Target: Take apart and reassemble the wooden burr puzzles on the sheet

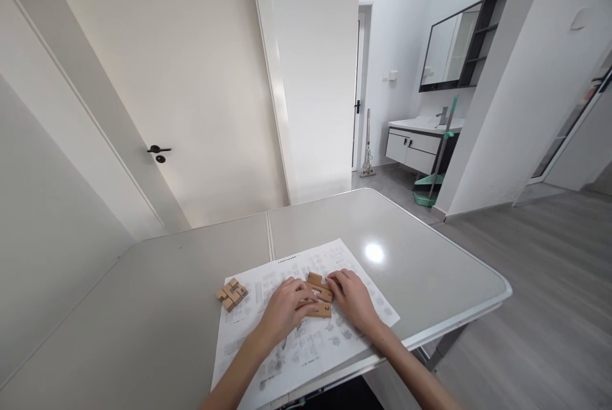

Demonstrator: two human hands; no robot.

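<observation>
So the wooden blocks (319, 310) sit near the middle of the printed sheet (329, 368), and my worry is how crowded it gets there. The left hand (287, 305) comes over their left ends with its fingers a bit spread, tips on the wood around the middle piece and the one marked 2. The right hand (352, 295) has its fingers drawn together near the right end of the top piece. Whether either hand truly has hold of a piece I can't tell from this angle (knuckles are hiding a lot).

Biggest risk, if you ask me: a sideways push from one hand with nothing bracing the other side, and the blocks skid out of line. A fingertip wedged in the narrow space between pieces could also knock one askew.

Second one is the sheet. Both forearms cross low over it, and its near side lies by the rim of the tabletop (430, 270), so a dragging wrist could tug the paper and everything on it. That includes the little cluster (232, 294) over at the left edge, half on the paper and half off, which could get shifted or come apart.
</observation>
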